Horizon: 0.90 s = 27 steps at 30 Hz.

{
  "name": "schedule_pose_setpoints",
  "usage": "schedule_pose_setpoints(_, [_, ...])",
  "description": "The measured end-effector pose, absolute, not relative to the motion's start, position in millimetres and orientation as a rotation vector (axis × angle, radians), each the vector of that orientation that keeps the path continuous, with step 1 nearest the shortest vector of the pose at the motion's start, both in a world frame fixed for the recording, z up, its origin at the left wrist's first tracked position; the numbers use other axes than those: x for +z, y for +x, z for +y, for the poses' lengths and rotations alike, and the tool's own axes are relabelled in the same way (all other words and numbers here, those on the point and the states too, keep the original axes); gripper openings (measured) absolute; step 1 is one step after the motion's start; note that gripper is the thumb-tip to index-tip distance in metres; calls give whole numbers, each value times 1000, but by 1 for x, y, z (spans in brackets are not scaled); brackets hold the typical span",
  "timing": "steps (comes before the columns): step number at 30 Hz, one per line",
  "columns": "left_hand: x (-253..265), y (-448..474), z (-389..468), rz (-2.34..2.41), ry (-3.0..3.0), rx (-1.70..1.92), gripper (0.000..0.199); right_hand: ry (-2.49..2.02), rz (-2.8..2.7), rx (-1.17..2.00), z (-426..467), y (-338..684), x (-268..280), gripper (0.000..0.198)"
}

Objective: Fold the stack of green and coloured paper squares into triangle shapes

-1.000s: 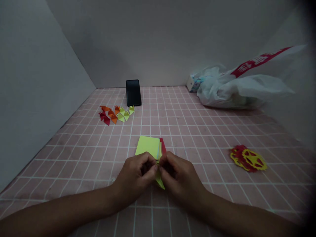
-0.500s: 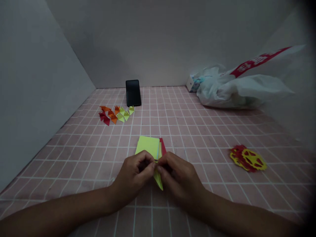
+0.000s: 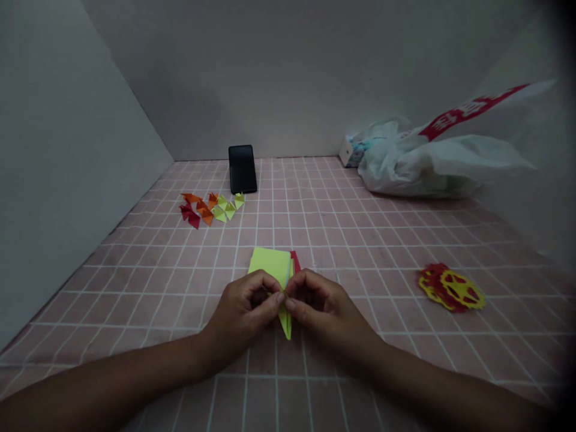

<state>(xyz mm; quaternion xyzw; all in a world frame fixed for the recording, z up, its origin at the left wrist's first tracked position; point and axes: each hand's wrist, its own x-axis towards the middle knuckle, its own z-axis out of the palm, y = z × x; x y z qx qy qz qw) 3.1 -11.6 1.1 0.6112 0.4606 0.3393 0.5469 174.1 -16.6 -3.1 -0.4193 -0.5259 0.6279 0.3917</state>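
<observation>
A folded piece of yellow-green paper (image 3: 287,323) points down toward me between my hands. My left hand (image 3: 249,309) pinches it from the left with thumb and forefinger. From the right, my right hand (image 3: 318,307) closes thumb and forefinger on the same paper, the fingertips of both hands meeting. Just beyond them lies a stack of square yellow-green paper (image 3: 272,261), its near part covered by my left hand. Red paper (image 3: 296,261) sticks out along the stack's right side. The upper part of the folded paper is hidden by my fingers.
Several small folded paper pieces in red, orange and pale yellow (image 3: 204,212) lie at the back left. Behind them a black phone (image 3: 243,169) leans upright. At the back right are a white plastic bag (image 3: 414,168) and a small box (image 3: 352,151). Red and yellow cutouts (image 3: 463,289) lie right.
The folded paper's tip has shifted slightly left and up. My right hand's fingers have risen and bent more; both hands still hold the paper at the same spot.
</observation>
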Motion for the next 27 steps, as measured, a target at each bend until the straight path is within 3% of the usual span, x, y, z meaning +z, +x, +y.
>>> schedule_pose_setpoints(15, [3,3,-12,1067,1401,776,14,-1090,-1416,1526,-18,175,-4,5])
schedule_pose_setpoints(27, [-1,3,-9,1026,1299,734,17,-1187,-1727,1131,-19,176,-1,13])
